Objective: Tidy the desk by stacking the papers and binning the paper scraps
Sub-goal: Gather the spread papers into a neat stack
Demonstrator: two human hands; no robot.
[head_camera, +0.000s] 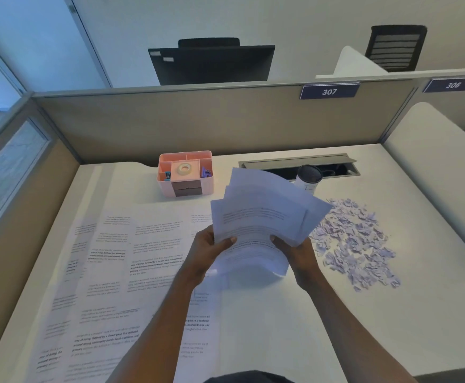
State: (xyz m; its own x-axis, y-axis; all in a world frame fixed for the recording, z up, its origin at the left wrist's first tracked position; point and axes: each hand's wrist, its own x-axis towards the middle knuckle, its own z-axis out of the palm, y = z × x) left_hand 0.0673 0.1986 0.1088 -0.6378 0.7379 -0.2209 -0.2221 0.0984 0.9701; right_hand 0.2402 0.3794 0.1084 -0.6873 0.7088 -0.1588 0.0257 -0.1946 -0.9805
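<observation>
Your left hand (212, 250) and right hand (297, 252) each grasp the near end of a fanned sheaf of papers (264, 214), one on either side. Both thumbs are pressed on the printed face; your other fingers are hidden behind the sheets. You hold the sheaf above the middle of the desk (391, 313). Its long axis runs away from you toward the back partition, leaning a little to the right. The far corners splay apart like a fan, the outermost pointing right. Between your hands the near edge bows downward toward the desk.

More printed sheets (131, 261) lie flat and overlapping across the left half of the desk, their long sides running away from you. The paper scraps (355, 239) form a loose heap to the right of the sheaf, apart from your right hand. A white cylindrical container (307, 179) stands upright just behind the sheaf's far corner. A pink organiser (185, 174) sits at the back, left of the sheaf.
</observation>
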